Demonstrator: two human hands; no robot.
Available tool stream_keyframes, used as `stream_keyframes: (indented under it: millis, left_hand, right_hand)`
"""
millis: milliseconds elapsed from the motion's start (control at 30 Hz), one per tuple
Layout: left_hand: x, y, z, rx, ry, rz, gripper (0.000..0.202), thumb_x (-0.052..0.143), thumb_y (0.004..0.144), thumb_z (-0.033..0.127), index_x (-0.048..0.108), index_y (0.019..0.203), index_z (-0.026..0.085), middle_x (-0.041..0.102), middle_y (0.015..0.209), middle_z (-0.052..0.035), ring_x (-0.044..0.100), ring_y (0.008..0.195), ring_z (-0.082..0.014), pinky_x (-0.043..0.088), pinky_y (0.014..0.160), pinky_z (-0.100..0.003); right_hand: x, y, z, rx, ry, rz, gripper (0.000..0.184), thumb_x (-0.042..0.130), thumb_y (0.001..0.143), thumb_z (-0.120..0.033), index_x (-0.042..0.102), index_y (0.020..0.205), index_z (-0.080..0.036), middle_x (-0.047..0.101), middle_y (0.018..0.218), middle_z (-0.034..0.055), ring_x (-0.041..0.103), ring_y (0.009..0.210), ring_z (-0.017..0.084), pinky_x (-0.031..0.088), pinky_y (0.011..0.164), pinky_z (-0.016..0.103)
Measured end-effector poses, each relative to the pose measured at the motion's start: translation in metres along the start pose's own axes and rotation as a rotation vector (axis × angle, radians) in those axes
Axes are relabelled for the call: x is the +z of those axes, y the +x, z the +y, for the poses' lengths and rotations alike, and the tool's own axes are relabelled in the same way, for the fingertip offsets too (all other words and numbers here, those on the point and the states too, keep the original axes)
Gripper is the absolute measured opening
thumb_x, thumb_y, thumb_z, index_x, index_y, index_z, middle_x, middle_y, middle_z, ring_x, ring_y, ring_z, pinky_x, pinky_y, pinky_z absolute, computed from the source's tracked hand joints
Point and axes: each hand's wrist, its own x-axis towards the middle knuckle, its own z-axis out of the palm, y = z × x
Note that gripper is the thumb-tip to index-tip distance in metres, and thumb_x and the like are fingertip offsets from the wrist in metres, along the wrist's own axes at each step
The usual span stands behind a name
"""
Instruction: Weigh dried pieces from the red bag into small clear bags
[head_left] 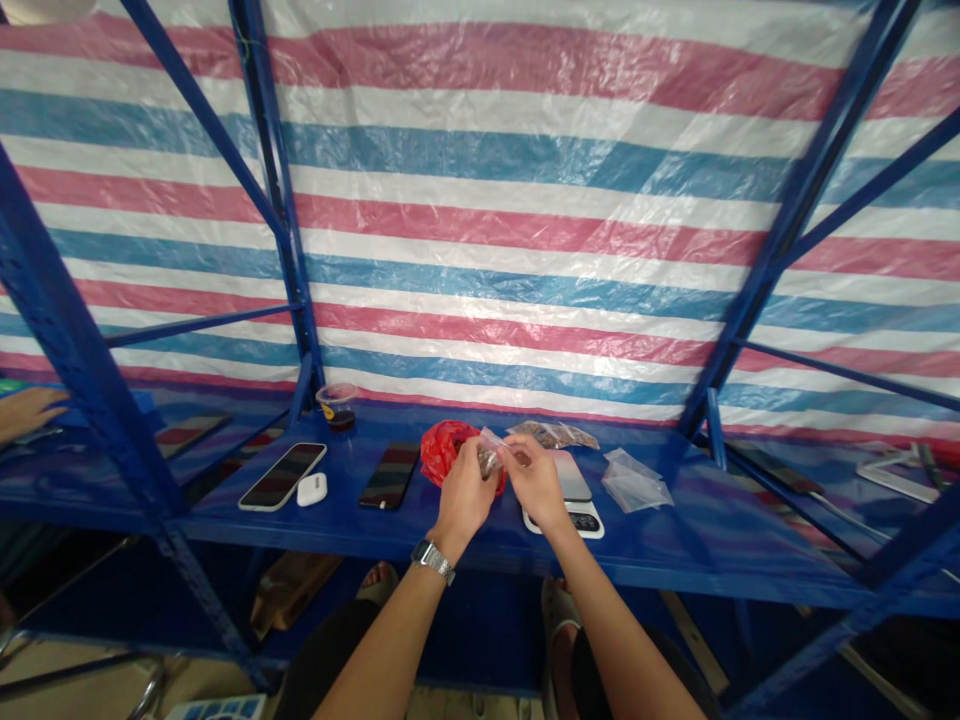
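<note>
Both my hands meet over the blue shelf, pinching a small clear plastic bag (491, 452) with something dark inside. My left hand (466, 490), below a metal wristwatch (433, 560), grips the bag's left side. At its top right edge, the fingers of my right hand (534, 478) are closed on it. Behind my left hand sits a crumpled red plastic bag (442, 450); its contents are mostly hidden. A white digital scale (576, 480) with a silver plate lies partly under my right hand. Filled clear bags (559, 434) lie behind the scale. Flat clear bags (634, 482) rest to its right.
On the blue shelf (450, 540), left of the red bag, lie a black phone (390, 475), a white earbud case (312, 489) and a light-framed phone (283, 476). A plastic cup (340, 408) holds dark liquid. Blue posts (289, 230) flank the shelf. Another person's hand (30, 412) shows far left.
</note>
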Motion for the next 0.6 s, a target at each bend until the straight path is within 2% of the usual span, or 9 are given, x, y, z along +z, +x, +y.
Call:
stream_keyframes:
  millis: [100,200,267,400,500,600]
  left_hand:
    - [0.006,-0.002,-0.003,0.084,0.032,-0.018,0.051,0.067,0.090,0.027,0.044,0.136,0.024,0.062,0.130,-0.0111,0.063,0.122,-0.0298,0.053,0.098,-0.044]
    - [0.007,-0.003,-0.007,0.166,0.073,-0.027,0.072,0.074,0.086,0.033,0.037,0.147,0.024,0.058,0.134,-0.0132,0.057,0.129,-0.0323,0.050,0.106,-0.050]
    - [0.005,-0.004,-0.010,0.192,0.103,-0.016,0.071,0.073,0.087,0.036,0.038,0.148,0.025,0.058,0.131,-0.0129,0.056,0.130,-0.0327,0.048,0.108,-0.052]
    - [-0.001,-0.004,-0.014,0.186,0.137,-0.016,0.061,0.067,0.092,0.035,0.041,0.147,0.023,0.057,0.126,-0.0127,0.057,0.125,-0.0313,0.047,0.109,-0.052]
    - [-0.003,-0.003,-0.017,0.180,0.149,-0.034,0.057,0.065,0.093,0.032,0.043,0.145,0.021,0.057,0.124,-0.0133,0.058,0.122,-0.0310,0.048,0.108,-0.051]
    - [-0.003,-0.002,-0.018,0.194,0.141,-0.057,0.050,0.063,0.095,0.030,0.047,0.141,0.022,0.057,0.121,-0.0122,0.059,0.119,-0.0300,0.049,0.107,-0.051]
  right_hand:
    - [-0.013,0.006,0.007,0.017,0.023,0.052,0.033,0.065,0.086,-0.050,0.069,0.095,-0.018,0.075,0.086,0.0078,0.070,0.079,0.024,0.054,0.074,0.034]
    - [-0.041,0.016,0.019,0.063,-0.132,0.125,0.035,0.060,0.088,-0.048,0.069,0.102,-0.017,0.076,0.085,0.0083,0.071,0.073,0.023,0.055,0.070,0.033]
    - [-0.063,0.021,0.031,0.121,-0.310,0.166,0.034,0.056,0.089,-0.043,0.069,0.106,-0.017,0.077,0.086,0.0086,0.071,0.071,0.022,0.055,0.069,0.032]
    - [-0.097,0.023,0.052,0.202,-0.507,0.200,0.025,0.058,0.086,-0.033,0.072,0.098,-0.017,0.076,0.078,0.0098,0.071,0.071,0.026,0.053,0.071,0.036]
    - [-0.108,0.020,0.057,0.211,-0.611,0.209,0.023,0.062,0.084,-0.032,0.074,0.096,-0.017,0.076,0.082,0.0118,0.072,0.077,0.028,0.052,0.078,0.038]
    - [-0.114,0.016,0.054,0.193,-0.682,0.241,0.028,0.057,0.089,-0.034,0.075,0.101,-0.015,0.075,0.093,0.0145,0.071,0.089,0.029,0.051,0.087,0.040]
